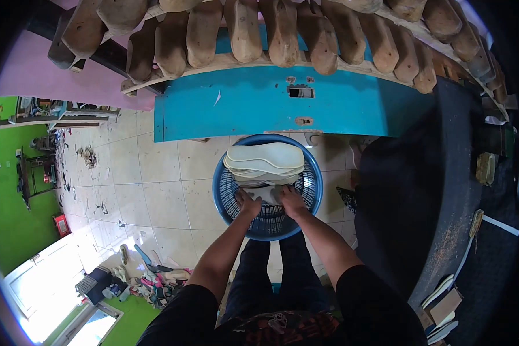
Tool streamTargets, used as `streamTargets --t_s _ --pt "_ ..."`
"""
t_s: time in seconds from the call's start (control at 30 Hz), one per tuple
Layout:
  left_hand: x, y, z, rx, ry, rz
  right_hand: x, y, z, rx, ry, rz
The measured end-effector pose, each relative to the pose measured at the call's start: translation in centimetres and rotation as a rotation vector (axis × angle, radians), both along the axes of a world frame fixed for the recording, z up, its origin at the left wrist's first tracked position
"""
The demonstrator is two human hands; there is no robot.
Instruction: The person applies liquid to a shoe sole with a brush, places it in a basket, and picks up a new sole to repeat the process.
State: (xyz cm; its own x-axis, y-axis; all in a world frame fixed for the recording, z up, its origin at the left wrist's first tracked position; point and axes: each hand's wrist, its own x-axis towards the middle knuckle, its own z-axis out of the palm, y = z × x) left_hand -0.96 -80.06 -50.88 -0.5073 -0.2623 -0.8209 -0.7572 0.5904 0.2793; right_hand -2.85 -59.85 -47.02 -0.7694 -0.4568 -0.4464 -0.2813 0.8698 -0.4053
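A round blue plastic basket (218, 199) with slatted walls sits on the floor in front of my legs. In its far half lies a stack of cream shoe insoles (265, 154), piled flat and slightly fanned. Nearer to me, a greyish-white insole (263, 196) lies across the basket between my two hands. My left hand (248, 204) is closed on its left end, and my right hand (292, 199) grips the right end, fingers pointing away from me. The undersides of both hands are hidden.
Beyond the basket stands a turquoise door-like panel (242, 106), below racks of wooden shoe lasts (282, 40). A dark-covered table (398, 213) is on the right. Scraps (88, 157) litter the tiled floor at left, and a heap of mixed items (155, 282) lies lower left.
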Motion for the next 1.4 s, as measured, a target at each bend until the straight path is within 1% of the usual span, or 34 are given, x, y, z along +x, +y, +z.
streamTargets --t_s 0.1,0.13,0.17,0.2,0.23,0.3,0.33,0.37,0.43,0.47,0.53,0.57,0.6,0.63,0.7,0.77,0.8,0.83,0.87,0.9,0.93,0.97,1.03,1.07,1.1,1.13,1.17,1.23,1.27,1.37,1.4 --pt "0.5 0.7 -0.3 -0.061 0.031 -0.052 0.5 0.2 -1.2 0.047 0.044 -0.019" --pt "0.1 1.4 1.5 -0.059 0.031 -0.054 0.6 0.2 -0.8 0.049 0.044 -0.021" --pt "-0.2 2.1 3.5 -0.099 0.017 -0.086 0.6 0.1 -0.3 0.1 0.02 0.004" --pt "-0.4 2.5 4.5 -0.139 0.004 -0.117 0.8 0.1 -0.3 0.152 -0.002 0.029" --pt "-0.3 2.5 4.4 -0.138 0.009 -0.117 1.0 0.1 -0.2 0.153 0.003 0.028" --pt "0.0 2.4 4.2 -0.089 -0.088 -0.112 1.7 0.2 -0.1 0.06 -0.004 0.047" --pt "0.2 2.0 3.9 -0.062 -0.125 -0.204 1.9 0.0 -0.2 0.139 -0.111 0.073" --pt "0.4 1.7 3.5 -0.06 -0.118 -0.205 2.2 -0.1 -0.3 0.142 -0.105 0.07" --pt "1.2 1.0 2.1 0.016 -0.106 -0.345 2.5 -0.4 0.1 0.192 -0.105 0.051" --pt "1.3 0.9 1.6 0.018 -0.1 -0.344 1.9 -0.7 0.5 0.213 -0.26 0.035" --pt "0.9 0.9 1.3 0.01 -0.217 -0.544 2.2 -0.8 -0.9 0.223 -0.256 0.033" --pt "0.7 1.0 1.2 0.01 -0.212 -0.541 2.3 -0.9 -1.5 0.23 -0.258 0.031" --pt "0.5 1.1 1.2 -0.003 -0.225 -0.532 2.0 -1.0 -1.6 0.246 -0.317 0.047" --pt "0.3 1.3 1.4 -0.015 -0.238 -0.524 1.9 -1.4 -1.6 0.249 -0.312 0.049" --pt "-0.1 1.4 1.6 0.006 -0.257 -0.51 2.0 -1.9 -1.3 0.362 -0.298 0.083" --pt "-0.7 1.1 1.7 0.02 -0.264 -0.499 1.9 -1.6 -0.9 0.35 -0.275 0.085" --pt "-0.2 0.6 0.9 0.048 -0.163 -0.434 1.8 -1.7 -0.5 0.333 -0.267 0.088" --pt "-0.2 0.1 1.4 0.075 -0.063 -0.371 1.7 -1.6 0.2 0.329 -0.256 0.085" --pt "-0.1 -0.6 2.1 0.067 -0.054 -0.374 1.8 -1.4 1.1 0.299 -0.252 0.068" --pt "-0.3 -1.2 4.2 0.141 0.002 -0.326 1.8 -1.1 2.2 0.268 -0.246 0.051" --pt "-0.3 -1.8 5.3 0.216 0.061 -0.278 1.7 -0.9 3.4 0.262 -0.232 0.048" --pt "-0.4 -2.3 6.3 0.21 0.079 -0.281 1.4 -0.6 4.7 0.23 -0.239 0.068" --pt "1.1 -3.1 7.0 0.178 0.376 -0.392 1.2 0.1 6.5 0.201 -0.223 0.093" --pt "1.6 -3.6 7.3 0.175 0.397 -0.388 1.5 0.5 7.3 0.14 -0.186 0.095" --pt "1.8 -4.0 7.9 0.233 0.428 -0.402 1.8 0.9 8.0 0.081 -0.148 0.096" --pt "2.0 -4.4 8.3 0.294 0.459 -0.421 2.3 1.4 8.9 0.0 -0.041 0.1" --pt "2.5 -4.7 8.8 0.299 0.48 -0.429 2.6 1.6 9.8 0.009 -0.021 0.093" --pt "3.4 -5.3 9.7 0.333 0.566 -0.473 3.0 2.1 12.5 -0.08 -0.028 0.04" --pt "3.7 -5.6 10.6 0.341 0.583 -0.493 3.4 2.2 13.9 -0.089 -0.005 0.004" --pt "6.1 -6.9 12.0 0.34 0.622 -0.539 5.4 3.1 15.0 -0.09 0.141 -0.105" --pt "6.2 -7.3 12.6 0.32 0.61 -0.559 5.6 3.4 16.7 -0.088 0.141 -0.152"
